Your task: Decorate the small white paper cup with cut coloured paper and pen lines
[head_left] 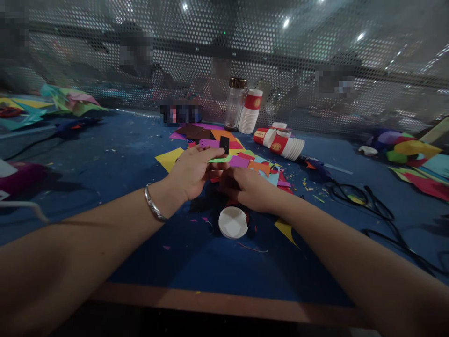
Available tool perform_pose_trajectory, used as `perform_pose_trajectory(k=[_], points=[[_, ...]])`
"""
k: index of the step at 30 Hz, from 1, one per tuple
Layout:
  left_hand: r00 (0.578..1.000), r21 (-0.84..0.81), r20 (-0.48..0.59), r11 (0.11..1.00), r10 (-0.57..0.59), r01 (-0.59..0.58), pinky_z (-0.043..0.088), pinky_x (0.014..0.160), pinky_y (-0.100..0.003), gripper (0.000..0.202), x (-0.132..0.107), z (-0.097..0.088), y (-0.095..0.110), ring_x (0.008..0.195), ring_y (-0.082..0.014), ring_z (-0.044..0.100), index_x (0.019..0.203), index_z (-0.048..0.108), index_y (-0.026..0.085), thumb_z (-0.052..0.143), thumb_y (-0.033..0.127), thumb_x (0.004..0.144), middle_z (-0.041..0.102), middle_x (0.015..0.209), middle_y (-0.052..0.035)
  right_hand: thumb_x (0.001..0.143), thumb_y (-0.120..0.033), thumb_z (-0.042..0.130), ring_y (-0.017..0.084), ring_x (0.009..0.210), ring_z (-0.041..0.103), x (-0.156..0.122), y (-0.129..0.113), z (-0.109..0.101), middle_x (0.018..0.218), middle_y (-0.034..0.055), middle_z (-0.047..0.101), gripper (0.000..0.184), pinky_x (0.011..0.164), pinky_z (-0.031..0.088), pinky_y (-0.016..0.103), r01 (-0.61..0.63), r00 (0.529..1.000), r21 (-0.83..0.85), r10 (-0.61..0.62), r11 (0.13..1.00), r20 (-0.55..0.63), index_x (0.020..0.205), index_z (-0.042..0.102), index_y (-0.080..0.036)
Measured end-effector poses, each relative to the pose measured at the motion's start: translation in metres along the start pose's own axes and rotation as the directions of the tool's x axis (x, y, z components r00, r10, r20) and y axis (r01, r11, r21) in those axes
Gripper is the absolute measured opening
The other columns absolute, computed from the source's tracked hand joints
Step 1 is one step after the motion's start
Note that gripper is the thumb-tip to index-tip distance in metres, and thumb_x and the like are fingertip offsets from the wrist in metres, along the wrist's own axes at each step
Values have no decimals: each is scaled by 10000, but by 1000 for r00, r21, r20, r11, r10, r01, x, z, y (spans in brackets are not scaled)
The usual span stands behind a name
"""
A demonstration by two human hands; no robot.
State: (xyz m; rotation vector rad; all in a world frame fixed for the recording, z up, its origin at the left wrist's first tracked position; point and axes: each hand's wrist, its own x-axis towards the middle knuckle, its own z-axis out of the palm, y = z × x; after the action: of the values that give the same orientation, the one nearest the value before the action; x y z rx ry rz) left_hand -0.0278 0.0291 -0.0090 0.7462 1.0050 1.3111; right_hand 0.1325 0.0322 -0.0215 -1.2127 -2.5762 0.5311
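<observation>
The left hand (194, 171) pinches a black paper piece (224, 144) between thumb and fingertips, over the paper scraps (245, 162) in the middle of the worktop (140, 243). The right hand (247, 187) lies curled on those scraps; whether it grips any is unclear.

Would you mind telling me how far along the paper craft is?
Done: coloured paper pieces lie piled on the blue table. In hand: the left hand pinches a pale green paper strip; the right hand touches the pile. Left: the upturned white paper cup looks bare.

Left hand (191, 172) raised, thumb and forefinger pinched; right hand (248, 188) just beside, lower, palm down, curled
</observation>
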Motion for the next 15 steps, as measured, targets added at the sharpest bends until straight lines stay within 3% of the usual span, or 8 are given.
perform_pose_trajectory(k=[5,8,11,15], points=[[999,-14,7,999,32,-32,423,491,-183,178,1,-1,0,566,-89,651,638,634,130,714,61,782,659,638,6,856,-125,614,157,777,597,-7,7,-13,928,51,706,134,702,435,293,24,995,64,-17,998,-103,974,652,-176],[998,1,22,998,62,-62,442,541,-181,230,2,-2,-2,584,-87,647,594,608,134,716,50,779,635,572,9,833,-151,621,151,750,596,-13,14,-22,884,26,713,158,709,449,301,55,984,210,-18,976,-175,976,680,-182],[998,19,25,998,61,-62,451,574,-194,202,1,-3,-2,614,-95,659,646,612,141,719,28,776,662,598,5,817,-234,673,166,763,613,-19,19,-27,833,20,713,74,739,469,330,61,967,359,34,931,-254,873,696,-190],[998,24,35,998,52,-53,456,590,-208,238,-1,0,-2,611,-101,654,659,584,155,716,-16,758,662,604,11,760,-295,768,165,737,635,-22,18,-30,787,11,705,145,739,503,346,43,946,548,143,835,-292,829,683,-199]])
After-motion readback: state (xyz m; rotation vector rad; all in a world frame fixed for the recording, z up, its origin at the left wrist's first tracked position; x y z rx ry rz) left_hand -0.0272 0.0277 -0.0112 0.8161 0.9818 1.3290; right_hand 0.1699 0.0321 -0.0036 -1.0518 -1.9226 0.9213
